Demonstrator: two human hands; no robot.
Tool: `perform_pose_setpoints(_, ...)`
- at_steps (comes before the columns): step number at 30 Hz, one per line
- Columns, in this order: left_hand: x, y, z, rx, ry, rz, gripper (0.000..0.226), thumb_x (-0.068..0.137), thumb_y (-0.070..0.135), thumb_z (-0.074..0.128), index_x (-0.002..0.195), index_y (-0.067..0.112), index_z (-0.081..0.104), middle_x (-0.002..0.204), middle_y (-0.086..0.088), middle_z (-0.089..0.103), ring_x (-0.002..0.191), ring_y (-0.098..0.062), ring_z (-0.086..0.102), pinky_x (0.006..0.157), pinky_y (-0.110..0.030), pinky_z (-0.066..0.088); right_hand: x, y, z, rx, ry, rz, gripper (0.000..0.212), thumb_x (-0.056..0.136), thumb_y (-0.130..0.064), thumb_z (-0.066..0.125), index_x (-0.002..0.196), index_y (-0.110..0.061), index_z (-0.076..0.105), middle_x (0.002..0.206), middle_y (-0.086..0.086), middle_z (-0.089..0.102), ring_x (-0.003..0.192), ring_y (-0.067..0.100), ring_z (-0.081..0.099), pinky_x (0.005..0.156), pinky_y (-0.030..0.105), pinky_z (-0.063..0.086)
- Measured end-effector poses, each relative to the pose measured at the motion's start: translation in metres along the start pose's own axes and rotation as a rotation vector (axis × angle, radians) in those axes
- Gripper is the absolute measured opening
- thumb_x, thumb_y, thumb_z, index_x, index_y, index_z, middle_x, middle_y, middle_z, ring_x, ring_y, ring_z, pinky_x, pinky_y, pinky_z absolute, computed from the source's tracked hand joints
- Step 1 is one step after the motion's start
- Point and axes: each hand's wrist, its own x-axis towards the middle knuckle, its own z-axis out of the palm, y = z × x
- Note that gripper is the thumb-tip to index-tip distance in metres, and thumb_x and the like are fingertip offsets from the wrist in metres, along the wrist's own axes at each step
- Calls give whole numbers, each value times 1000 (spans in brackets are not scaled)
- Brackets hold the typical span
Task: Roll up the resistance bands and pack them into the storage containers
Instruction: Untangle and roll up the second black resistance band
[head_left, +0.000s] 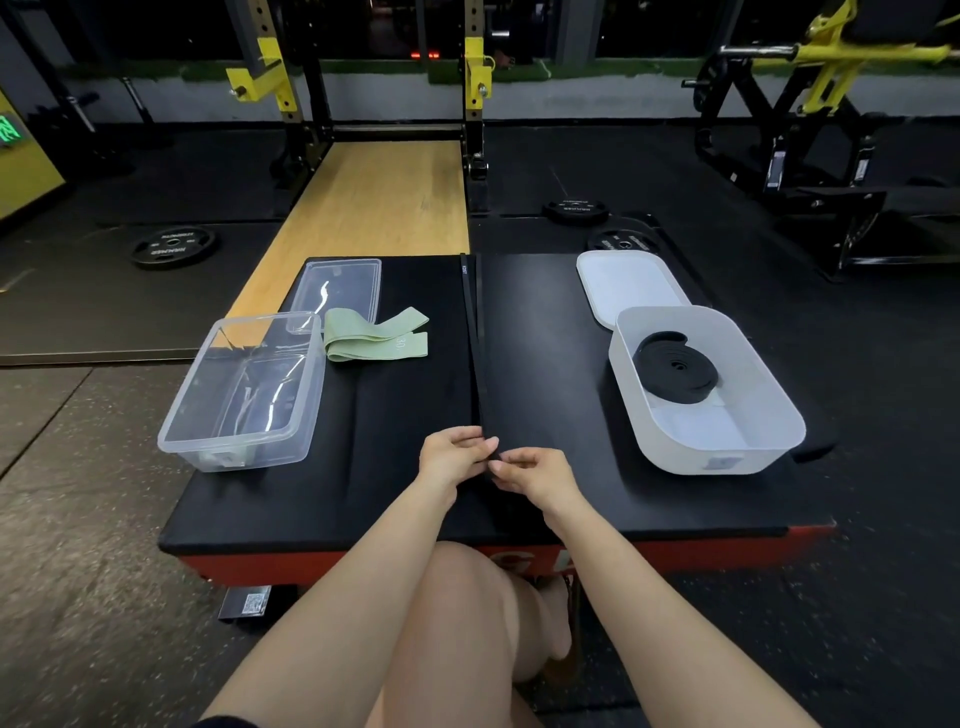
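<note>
So this looks roughly a third of the way through. One black band is already coiled up (675, 371) and sitting in the white container (769, 410), off to the right of the fingers and a bit further out, with its white lid (623, 283) lying just behind it. That one's done, apart from the lid.

The one being worked on now is the long black band (475, 338). It's laid out flat and straight on the black surface (545, 322), running directly away from the fingers toward the far edge. The near end is right at the fingers: the left hand (452, 457) and right hand (535, 475) are both pinching it, fingers curled onto the end from either side, hands almost touching. My guess is the roll is only just being started, since I can't see any real coil at that end yet.

Still left: the green fabric band (376, 335), folded loosely but not rolled, lying up and to the left of the fingers. Just beside it is the clear container (208, 421), left of the fingers, with nothing rolled in it as far as I can tell, and its clear lid (337, 291) lying behind it.
</note>
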Motion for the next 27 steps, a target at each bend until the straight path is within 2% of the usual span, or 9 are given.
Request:
perform_pose_setpoints(4,-3,-10,-1,68,35,26,32,79,6,73,108,-1,63,84,-5,64,81,-15,64,65,-19,56,0,3,-1,-279,66,-53,15,80,-18,76,92,-14,69,87,4,72,84,16,70,86,29,54)
perform_pose_setpoints(10,-4,-17,0,249,96,126,25,78,9,74,101,3,64,84,-6,67,77,-17,66,72,-25,57,-2,0,-5,-573,69,-175,19,84,-18,71,102,-11,71,92,0,68,86,10,60,75,16,41)
perform_pose_setpoints(13,-4,-19,0,327,125,170,24,78,10,75,99,4,65,85,-5,68,79,-17,67,80,-32,57,-1,-1,-5,-751,56,-264,17,88,-16,66,103,-12,70,99,4,67,92,18,62,78,22,45)
perform_pose_setpoints(16,-5,-20,0,348,103,149,20,80,11,74,98,6,67,85,-5,67,76,-16,65,72,-25,57,1,-4,-8,-984,-2,-371,18,92,-13,59,108,-11,68,106,4,61,98,24,58,81,29,45)
perform_pose_setpoints(18,-5,-21,1,402,104,143,18,80,12,73,97,6,67,80,-6,67,73,-15,65,74,-25,56,2,-5,-10,-1105,-76,-463,19,92,-9,56,106,-10,67,104,6,59,97,26,58,79,31,43)
perform_pose_setpoints(21,-4,-23,3,514,113,154,16,82,10,70,98,5,67,77,-6,66,65,-11,62,75,-26,55,2,-6,-13,-1186,-153,-563,22,91,-4,54,106,-10,68,102,7,60,97,24,56,77,25,39)
perform_pose_setpoints(25,-2,-19,6,587,78,136,16,83,6,68,99,4,64,82,-7,64,57,-5,57,57,-16,50,5,-6,-16,-1203,-200,-593,21,91,-2,54,106,-10,67,102,6,60,96,22,56,73,20,36)
perform_pose_setpoints(27,-1,-16,7,603,66,109,16,83,4,68,99,4,63,83,-7,63,56,-6,57,54,-15,49,6,-7,-16,-1170,-199,-551,17,89,-6,59,104,-9,68,102,6,59,96,23,57,75,23,40)
